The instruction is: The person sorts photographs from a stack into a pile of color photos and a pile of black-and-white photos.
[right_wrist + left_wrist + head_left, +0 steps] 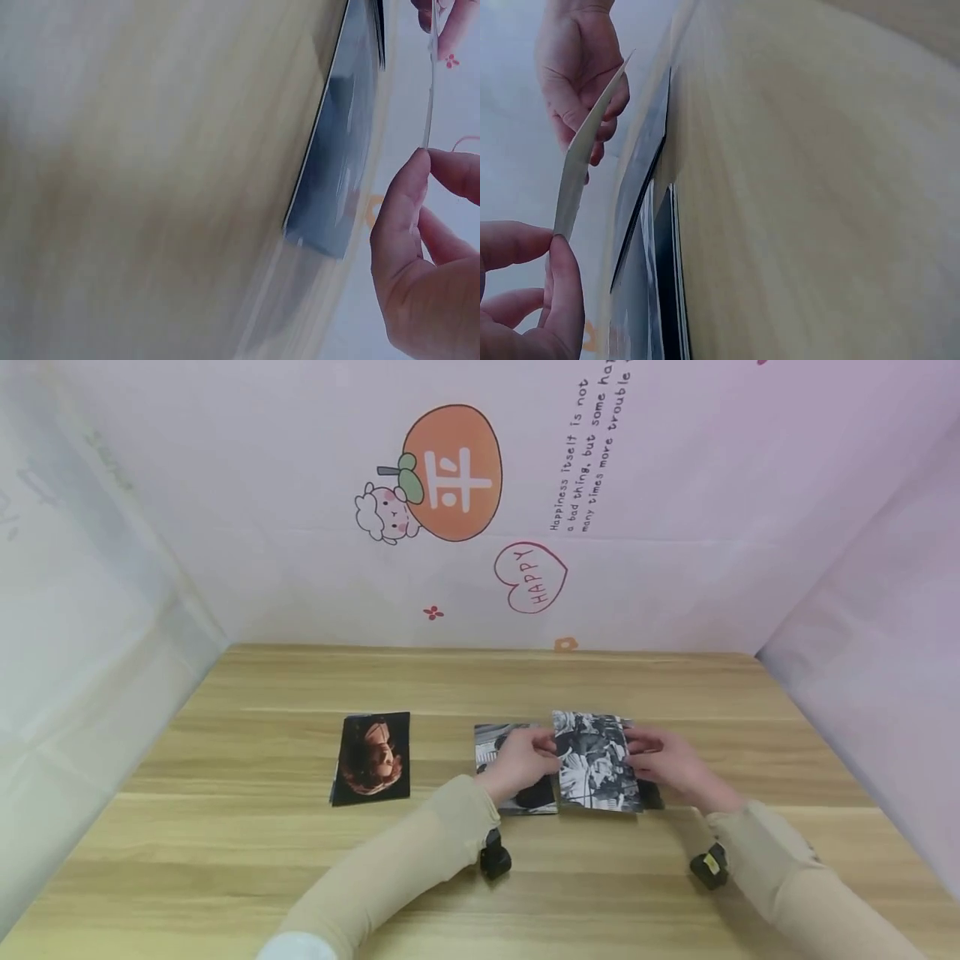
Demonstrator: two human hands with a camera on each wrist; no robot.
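A black-and-white photo print (pixel 595 762) is held above the table between two hands. My left hand (pixel 522 762) pinches its left edge between thumb and fingers, while my right hand (pixel 675 764) pinches the right edge. From the left wrist, the raised print (pixel 581 165) shows nearly edge-on, slightly bent. Under it lies a dark print (pixel 652 796), mostly covered. Another black-and-white print (pixel 537 797) rests on the table beneath my left hand, partly hidden by it. In the right wrist view, a flat print (pixel 330 172) lies below the raised one.
Left of the hands sits a small stack of prints (pixel 375 758), topped by a dark portrait. The wooden table (pixel 262 860) meets a printed white backdrop (pixel 300 585) at its far edge. Small black devices (pixel 495 857) hang at both wrists.
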